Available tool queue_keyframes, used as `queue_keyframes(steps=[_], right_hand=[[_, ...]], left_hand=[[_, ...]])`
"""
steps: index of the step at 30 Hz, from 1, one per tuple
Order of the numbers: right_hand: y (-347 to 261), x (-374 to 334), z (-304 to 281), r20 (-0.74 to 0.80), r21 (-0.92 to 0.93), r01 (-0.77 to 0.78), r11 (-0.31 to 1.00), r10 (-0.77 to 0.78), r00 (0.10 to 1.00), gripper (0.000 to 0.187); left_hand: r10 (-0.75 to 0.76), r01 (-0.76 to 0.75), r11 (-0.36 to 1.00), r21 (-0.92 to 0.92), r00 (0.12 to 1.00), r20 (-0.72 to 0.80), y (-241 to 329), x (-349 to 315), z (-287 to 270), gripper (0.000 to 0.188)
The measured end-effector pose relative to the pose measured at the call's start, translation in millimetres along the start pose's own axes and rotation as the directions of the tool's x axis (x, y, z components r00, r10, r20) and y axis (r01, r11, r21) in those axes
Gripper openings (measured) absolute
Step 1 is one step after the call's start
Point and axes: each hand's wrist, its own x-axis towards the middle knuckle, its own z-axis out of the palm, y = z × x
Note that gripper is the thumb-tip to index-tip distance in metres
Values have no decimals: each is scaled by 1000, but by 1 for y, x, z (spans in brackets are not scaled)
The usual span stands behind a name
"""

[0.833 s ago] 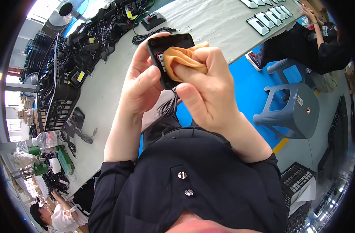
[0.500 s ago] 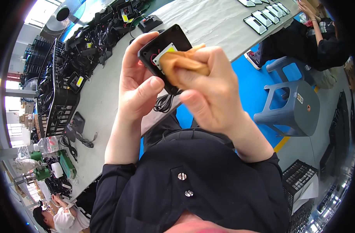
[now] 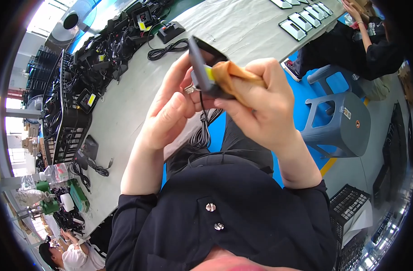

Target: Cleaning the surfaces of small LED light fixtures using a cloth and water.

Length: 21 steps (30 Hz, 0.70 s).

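Both hands meet over the table edge, around a small black lamp housing (image 3: 198, 63) with a yellow light panel (image 3: 209, 72). It is tilted nearly edge-on, and its back is mostly hidden. My left hand (image 3: 163, 115) holds it from the left, fingers behind it, beside a small silver metal piece (image 3: 189, 89). Bunched in my right hand (image 3: 267, 97) is an orange-brown cloth (image 3: 229, 74), pressed to the housing's right side; the right thumb lies near its lower edge. A black cable (image 3: 202, 135) hangs coiled below the housing.
Black lamps and tangled cables (image 3: 109, 56) pile up at the far left, beside a black crate (image 3: 64, 113). A black stand-like device (image 3: 170, 31) and white-and-black parts (image 3: 301, 25) lie farther back. Grey stools (image 3: 342, 124) stand right, near a seated person (image 3: 373, 49). Another person (image 3: 75, 257) sits lower left.
The lamp housing has turned from facing me to nearly edge-on. Both hands have shifted slightly right, the cloth still against the housing. The hanging cable coil shows more fully.
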Motion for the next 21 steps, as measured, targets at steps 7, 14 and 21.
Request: queue_keyframes(steps=[7,14,21], right_hand=[[27,-6,-33,477,718,-642,267,483,734,28],[52,-24,-43,360,821,-529,215,524,772,33],[103,-51,-95,-334,731,-379,568,781,527,26]], left_hand=[[336,-471,-28,882,826,452,18,32,5,77],[285,-547,-113,829,782,555,-8,74,39,70],[494,-317,130,939,842,216,-70,178,46,68]])
